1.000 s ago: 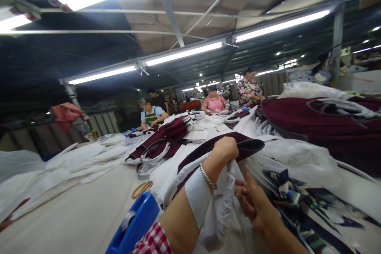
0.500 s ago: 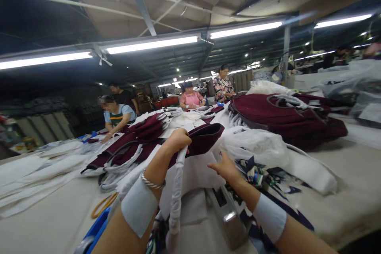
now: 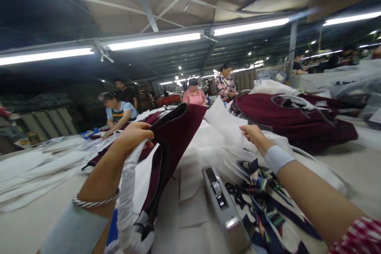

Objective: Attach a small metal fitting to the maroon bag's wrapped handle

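Observation:
My left hand (image 3: 134, 138) is closed around the white-wrapped handle (image 3: 127, 194) and edge of a maroon bag (image 3: 183, 137) with dark trim. The bag is raised and tilted, its opening facing up and left. Between the thumb and fingers of my right hand (image 3: 253, 138) is the corner of a thin white sheet (image 3: 224, 121), lifted beside the bag. Below and between both hands lies a grey tape dispenser (image 3: 223, 210). Patterned fabric strips (image 3: 274, 222) in navy, cream and green sit under my right forearm.
A pile of maroon bags (image 3: 285, 117) rises at the right. Flat white pieces (image 3: 41, 170) spread over the table's left side, and white sheets (image 3: 193, 198) lie in front of me. Several co-workers stand or sit beyond the table, one in a pink apron (image 3: 194, 98).
My left hand has drawn the maroon bag up and to the left. My right hand, empty before, has moved up and right and now grips the white sheet, which is lifted.

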The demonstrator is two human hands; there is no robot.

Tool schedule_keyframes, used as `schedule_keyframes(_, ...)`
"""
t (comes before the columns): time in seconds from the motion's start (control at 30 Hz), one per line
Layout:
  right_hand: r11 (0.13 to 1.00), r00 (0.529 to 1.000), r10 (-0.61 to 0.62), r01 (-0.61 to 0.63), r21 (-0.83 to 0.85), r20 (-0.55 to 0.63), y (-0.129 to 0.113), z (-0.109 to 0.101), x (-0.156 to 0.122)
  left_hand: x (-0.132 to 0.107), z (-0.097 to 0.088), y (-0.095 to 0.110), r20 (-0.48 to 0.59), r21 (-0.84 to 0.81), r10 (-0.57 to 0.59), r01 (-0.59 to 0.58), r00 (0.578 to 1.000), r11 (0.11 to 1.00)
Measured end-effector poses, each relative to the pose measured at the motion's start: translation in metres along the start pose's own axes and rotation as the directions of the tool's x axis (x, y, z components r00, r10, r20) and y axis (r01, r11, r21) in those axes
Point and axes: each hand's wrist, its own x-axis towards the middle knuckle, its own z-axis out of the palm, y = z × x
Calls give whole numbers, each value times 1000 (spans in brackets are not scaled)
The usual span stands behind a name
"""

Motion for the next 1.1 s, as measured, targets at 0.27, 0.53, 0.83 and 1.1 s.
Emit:
schedule_keyframes(0.27, 987, 999, 44, -45, 152, 8, 2, 0, 26, -22, 44, -1, 61, 43, 53, -56, 997, 997)
schedule_keyframes(0.53, 985, 989, -135, 127, 115, 62, 32, 7, -17, -82, 173, 4, 168, 468, 181, -240, 969, 851)
schedule_keyframes(0.83, 931, 954, -300, 293, 219, -3, 118, -4, -135, -135, 238, -14, 156, 512, 150, -210, 976, 833)
schedule_keyframes(1.1, 941, 914, -338, 335, 53, 226, 183, 44, -225, -102, 190, -22, 123, 310, 250, -276, 960, 910)
